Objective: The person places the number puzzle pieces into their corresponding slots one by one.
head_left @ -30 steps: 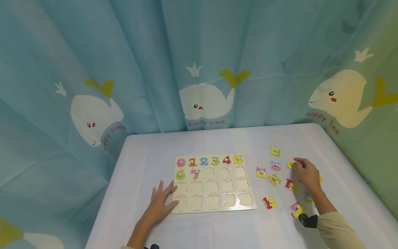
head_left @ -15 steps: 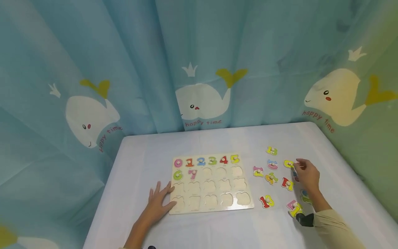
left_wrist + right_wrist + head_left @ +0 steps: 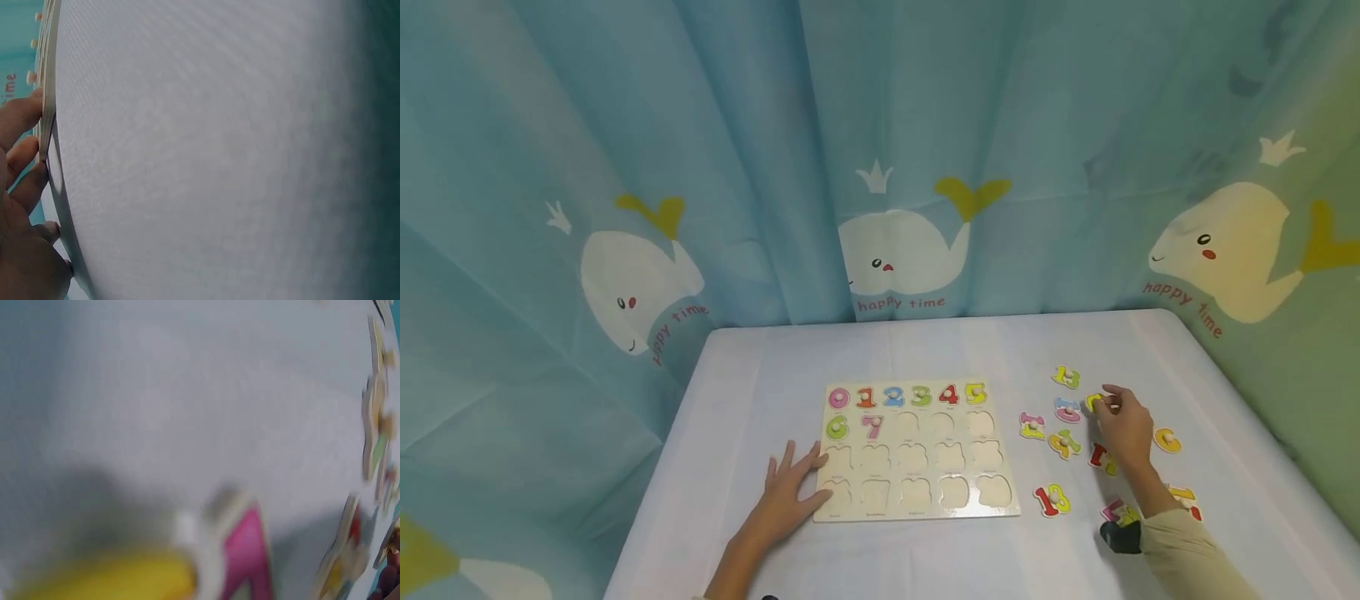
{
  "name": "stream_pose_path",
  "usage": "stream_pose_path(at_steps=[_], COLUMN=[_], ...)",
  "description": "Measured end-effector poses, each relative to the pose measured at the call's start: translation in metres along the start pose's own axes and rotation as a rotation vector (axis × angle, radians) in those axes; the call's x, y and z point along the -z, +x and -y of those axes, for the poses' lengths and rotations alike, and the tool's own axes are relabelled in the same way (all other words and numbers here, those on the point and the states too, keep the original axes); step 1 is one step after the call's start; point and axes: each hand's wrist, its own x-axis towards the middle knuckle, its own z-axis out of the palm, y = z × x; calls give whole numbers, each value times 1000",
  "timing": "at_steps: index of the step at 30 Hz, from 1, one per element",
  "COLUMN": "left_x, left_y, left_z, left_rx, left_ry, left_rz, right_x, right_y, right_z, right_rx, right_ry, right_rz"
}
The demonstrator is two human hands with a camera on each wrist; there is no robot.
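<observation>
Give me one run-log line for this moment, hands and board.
left hand: touches number board, left edge | right hand: pinches yellow piece | board: pieces 0 to 7 seated, other recesses empty

- Curtain (image 3: 760,167): "happy time" in red beneath three whales, left, middle and right.
- Puzzle board (image 3: 893,458): far-row number pieces (image 3: 893,397) 0, 1, 2, 3, 4, 5; next row, left, pieces (image 3: 837,427) 6, 7; small captions illegible.
- Farthest loose piece (image 3: 1066,377), right: 13.

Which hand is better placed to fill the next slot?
Likely the right hand: it pinches a yellow piece, while the left hand touches the board, away from the loose pieces.
</observation>
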Motion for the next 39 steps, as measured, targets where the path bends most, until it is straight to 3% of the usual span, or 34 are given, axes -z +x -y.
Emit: stream_pose_path(at_steps=[4,11,16,22,27,34,39], left_x=[1,1,1,0,-2,-2,0], left_y=[0,1,2,1,1,-1,-1], left_z=[0,-2,-1,1,3,3,2], left_rx=[-2,0,-8,-10,-12,-11,-13], left_ry=[-8,-6,-2,6,7,12,21], left_rz=[-2,8,6,9,2,7,-2], right_x=[-11,-52,-83,-110,-128,-151,-158], right_y=[-10,-32,-49,-63,-70,-77,-77], right_z=[22,65,89,109,129,146,151], right_rx=[181,396,555,600,567,631,655], right_ry=[42,41,82,157,219,133,149], right_rz=[48,317,446,479,510,503,468])
